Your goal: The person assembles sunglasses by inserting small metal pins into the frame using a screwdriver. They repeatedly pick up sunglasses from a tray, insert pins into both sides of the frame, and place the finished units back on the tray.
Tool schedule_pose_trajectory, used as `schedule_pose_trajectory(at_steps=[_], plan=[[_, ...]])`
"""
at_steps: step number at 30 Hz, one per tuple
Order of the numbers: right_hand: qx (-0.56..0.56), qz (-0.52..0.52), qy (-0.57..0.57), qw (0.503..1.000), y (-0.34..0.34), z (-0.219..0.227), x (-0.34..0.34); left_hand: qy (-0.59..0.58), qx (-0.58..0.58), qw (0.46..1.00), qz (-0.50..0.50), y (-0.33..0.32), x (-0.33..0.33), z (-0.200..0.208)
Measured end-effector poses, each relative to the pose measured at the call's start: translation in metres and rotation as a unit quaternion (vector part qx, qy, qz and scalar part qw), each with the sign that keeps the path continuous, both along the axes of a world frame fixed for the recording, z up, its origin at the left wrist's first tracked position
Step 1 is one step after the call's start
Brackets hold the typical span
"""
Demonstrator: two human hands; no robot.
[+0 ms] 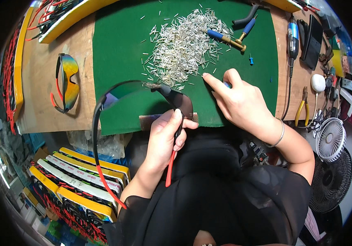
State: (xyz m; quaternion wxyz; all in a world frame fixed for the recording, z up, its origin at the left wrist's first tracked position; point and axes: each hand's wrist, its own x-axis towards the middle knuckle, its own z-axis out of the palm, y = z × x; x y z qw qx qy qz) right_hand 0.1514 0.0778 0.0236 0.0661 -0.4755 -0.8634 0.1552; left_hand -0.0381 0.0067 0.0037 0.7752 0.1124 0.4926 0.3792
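My left hand (165, 135) is closed around one arm of a pair of black sunglasses (95, 139) with red arm tips, tilted above the near edge of the green mat. The lens and hinge sit just above my fingers. My right hand (241, 98) is over the mat, its index finger stretched to the near right edge of a heap of small silvery metal pins (184, 45). Its other fingers are bent around a small blue item (227, 85), mostly hidden, whose kind I cannot make out.
Two blue-handled brass tools (227, 39) lie beside the heap, with a blue push pin (251, 60) further right. Mirrored sunglasses (67, 84) rest at left. Yellow-handled pliers (302, 107), a rotary tool (293, 39) and a white fan (330, 139) are at right. Boxes of glasses (81, 176) stand lower left.
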Motion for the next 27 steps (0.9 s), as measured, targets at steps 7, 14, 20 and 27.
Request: schedule_pose_trajectory(at_steps=[7,14,20,27], plan=[[0.021,0.003,-0.019,1.0,0.002,-0.003,-0.006,0.025,0.009,1.0,-0.004,0.002,0.003,0.0],[0.018,0.02,-0.028,0.999,0.004,-0.002,-0.007,0.022,0.012,1.0,-0.009,0.003,0.003,0.001],[-0.048,0.001,0.019,0.999,-0.006,0.006,0.0,0.03,0.0,0.999,-0.011,0.005,0.003,0.004],[-0.018,-0.064,0.025,0.997,-0.006,0.004,0.018,0.019,0.001,1.0,-0.017,0.005,0.005,0.005]])
